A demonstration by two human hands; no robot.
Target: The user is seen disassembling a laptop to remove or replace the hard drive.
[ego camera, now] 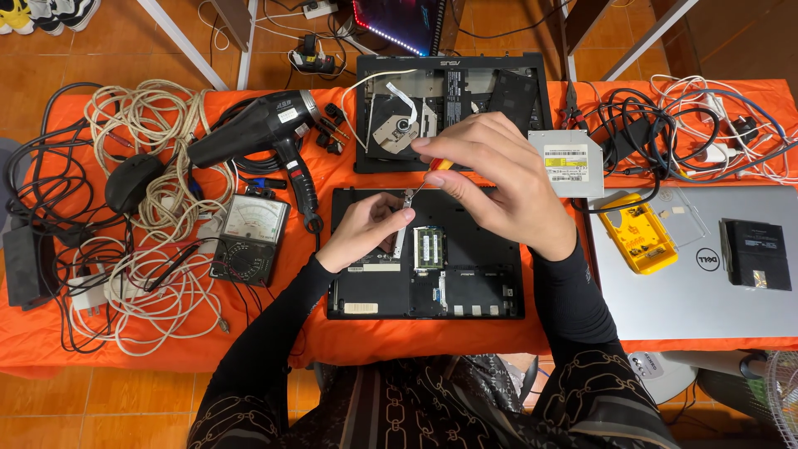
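An opened black laptop base (465,283) lies bottom-up on the orange table before me, with green memory modules (429,247) exposed. My right hand (499,179) grips a small screwdriver with a red and yellow handle (438,165), its tip pointing down at a thin metal bracket (405,224). My left hand (366,229) pinches that bracket at its upper end, resting on the laptop's upper left part.
A second opened laptop chassis (453,108) sits behind, a silver optical drive (567,162) to its right. A black heat gun (258,129), an analog multimeter (251,237) and tangled cables (141,249) lie left. A closed silver laptop (690,274) and a yellow meter (637,233) lie right.
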